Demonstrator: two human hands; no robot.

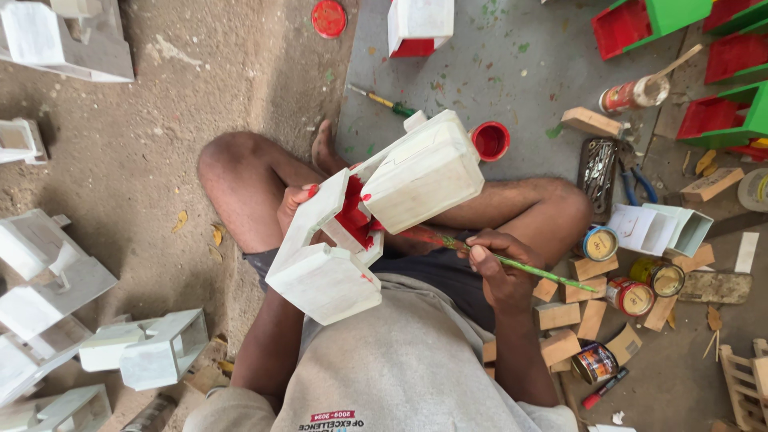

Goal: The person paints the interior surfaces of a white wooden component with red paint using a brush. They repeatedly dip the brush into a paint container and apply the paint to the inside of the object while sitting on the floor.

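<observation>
L fingers (pixel 298 200) grip white model (pixel 376 216), R fingers (pixel 488 260) pinch brush (pixel 512 262); paint tins (pixel 632 296) nearby.

A small floor-level woodworking and painting workshop: white-primed wooden models (pixel 48 272) stand on the dirt floor (pixel 160 120) left of the left hand (pixel 294 204), while paint tins (pixel 630 296), wood blocks (pixel 558 315) and pliers (pixel 636 186) lie right of the right hand (pixel 500 268)

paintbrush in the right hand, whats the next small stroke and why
Probably draw the paintbrush tip a little further along the inner recess of the white wooden model. The right hand holds the brush at that opening, the left hand steadies the model, and the recess is only partly red beside bare white.
</observation>
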